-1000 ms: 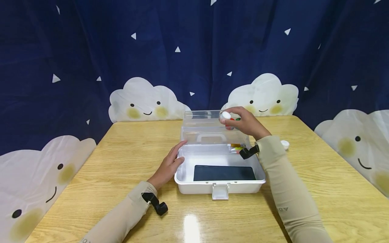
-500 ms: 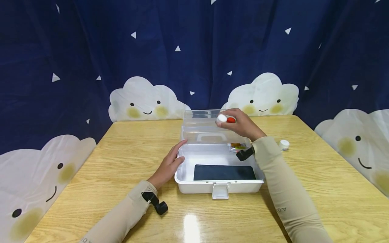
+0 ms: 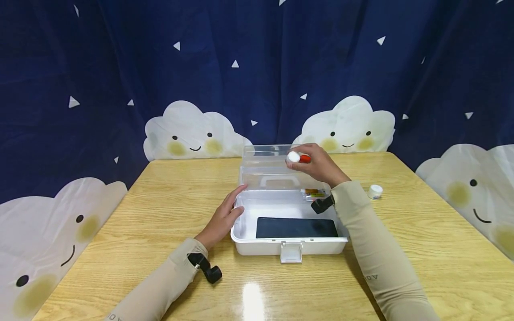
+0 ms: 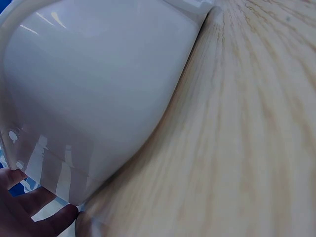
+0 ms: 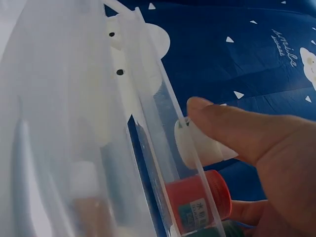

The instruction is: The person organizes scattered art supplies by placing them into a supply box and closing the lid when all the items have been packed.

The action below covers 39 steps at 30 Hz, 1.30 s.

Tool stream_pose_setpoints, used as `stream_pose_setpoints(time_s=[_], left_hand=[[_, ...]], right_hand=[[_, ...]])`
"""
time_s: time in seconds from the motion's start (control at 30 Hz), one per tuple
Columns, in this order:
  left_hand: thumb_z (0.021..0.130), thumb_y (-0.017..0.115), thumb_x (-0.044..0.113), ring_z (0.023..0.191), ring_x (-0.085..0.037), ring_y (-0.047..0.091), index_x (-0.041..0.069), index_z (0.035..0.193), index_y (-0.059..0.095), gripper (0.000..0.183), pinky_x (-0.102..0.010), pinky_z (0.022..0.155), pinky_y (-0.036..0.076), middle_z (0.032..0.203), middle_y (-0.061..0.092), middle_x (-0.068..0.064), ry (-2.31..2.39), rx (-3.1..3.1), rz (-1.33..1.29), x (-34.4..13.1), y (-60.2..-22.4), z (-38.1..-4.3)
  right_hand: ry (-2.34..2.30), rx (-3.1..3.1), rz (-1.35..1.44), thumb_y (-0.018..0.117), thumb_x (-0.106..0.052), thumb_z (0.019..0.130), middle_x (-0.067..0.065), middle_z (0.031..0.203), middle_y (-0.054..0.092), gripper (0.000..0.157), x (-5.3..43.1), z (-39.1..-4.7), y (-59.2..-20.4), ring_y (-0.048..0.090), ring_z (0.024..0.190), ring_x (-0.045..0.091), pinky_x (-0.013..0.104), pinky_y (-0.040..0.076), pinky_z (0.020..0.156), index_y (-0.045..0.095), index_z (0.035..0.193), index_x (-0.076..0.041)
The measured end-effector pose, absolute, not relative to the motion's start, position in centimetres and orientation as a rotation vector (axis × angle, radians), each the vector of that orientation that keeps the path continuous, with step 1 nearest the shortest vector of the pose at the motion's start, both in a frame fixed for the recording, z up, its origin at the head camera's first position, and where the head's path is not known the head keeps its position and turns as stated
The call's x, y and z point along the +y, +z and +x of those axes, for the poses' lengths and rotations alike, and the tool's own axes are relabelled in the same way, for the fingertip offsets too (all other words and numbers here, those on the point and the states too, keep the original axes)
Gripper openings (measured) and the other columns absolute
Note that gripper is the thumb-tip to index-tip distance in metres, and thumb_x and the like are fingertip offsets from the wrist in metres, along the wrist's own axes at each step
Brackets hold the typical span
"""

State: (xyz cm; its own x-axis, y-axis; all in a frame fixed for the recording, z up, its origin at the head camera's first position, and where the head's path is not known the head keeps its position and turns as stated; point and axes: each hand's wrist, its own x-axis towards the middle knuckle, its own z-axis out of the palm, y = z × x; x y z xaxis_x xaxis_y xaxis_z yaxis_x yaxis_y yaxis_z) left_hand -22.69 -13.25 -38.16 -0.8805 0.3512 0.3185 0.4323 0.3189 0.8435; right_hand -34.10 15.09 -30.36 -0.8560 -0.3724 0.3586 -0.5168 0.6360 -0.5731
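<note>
Above the raised clear tray of a white storage box [image 3: 257, 248], my right hand [image 3: 321, 164] holds a small white-capped jar [image 3: 293, 157] between thumb and fingers. Beside this jar is a red paint jar [image 5: 202, 200], seen through the clear tray wall in the right wrist view. Part of a green jar [image 5: 219, 230] shows below it. My left hand [image 3: 221, 219] grips the box's left side, its thumb over the rim. In the left wrist view, its fingers [image 4: 59, 220] lie round the box's corner.
Inside the box lie a dark flat rectangular item [image 3: 296, 228] and a clear packet of small coloured tubes [image 3: 312, 194]. Another white jar [image 3: 375, 191] stands on the wooden table to the right. A latch [image 3: 291, 253] hangs open at the front. A blue curtain [image 3: 257, 67] is behind.
My right hand has moved slightly left with the white-capped jar, then stayed almost still. The white jar on the table is less covered by the sleeve. My left hand has not moved.
</note>
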Motion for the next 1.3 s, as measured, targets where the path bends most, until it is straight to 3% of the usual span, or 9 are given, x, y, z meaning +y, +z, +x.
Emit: stream_pose_setpoints(time_s=[0.5,0.9,1.3], left_hand=[[0.093,0.040,0.005,0.132,-0.016,0.023,0.021,0.142,0.026,0.053,-0.046,0.105,0.023,0.146,0.024,0.004,-1.625,-2.482,-0.744,-13.29,-38.31,-22.77],[0.093,0.040,0.006,0.132,-0.021,0.024,0.021,0.142,0.025,0.053,-0.047,0.104,0.024,0.146,0.024,0.002,-1.635,-2.479,-0.747,-13.32,-38.34,-22.87],[0.094,0.039,0.006,0.132,-0.020,0.023,0.021,0.142,0.025,0.053,-0.049,0.104,0.023,0.146,0.023,0.002,-1.636,-2.481,-0.748,-13.30,-38.27,-22.73]], right_hand=[[0.962,-2.786,0.510,0.071,-0.039,0.074,0.010,0.126,0.042,0.043,14.59,-33.80,-30.51,0.036,0.111,0.027,0.047,0.040,0.087,0.063,0.112,-0.020],[0.838,-2.804,0.527,0.068,-0.043,0.076,0.012,0.130,0.039,0.046,14.66,-33.91,-30.49,0.033,0.116,0.031,0.053,0.033,0.089,0.062,0.113,-0.017],[0.801,-2.833,0.534,0.064,-0.045,0.078,0.015,0.132,0.036,0.049,14.70,-33.90,-30.49,0.033,0.116,0.033,0.051,0.038,0.087,0.061,0.116,-0.014]])
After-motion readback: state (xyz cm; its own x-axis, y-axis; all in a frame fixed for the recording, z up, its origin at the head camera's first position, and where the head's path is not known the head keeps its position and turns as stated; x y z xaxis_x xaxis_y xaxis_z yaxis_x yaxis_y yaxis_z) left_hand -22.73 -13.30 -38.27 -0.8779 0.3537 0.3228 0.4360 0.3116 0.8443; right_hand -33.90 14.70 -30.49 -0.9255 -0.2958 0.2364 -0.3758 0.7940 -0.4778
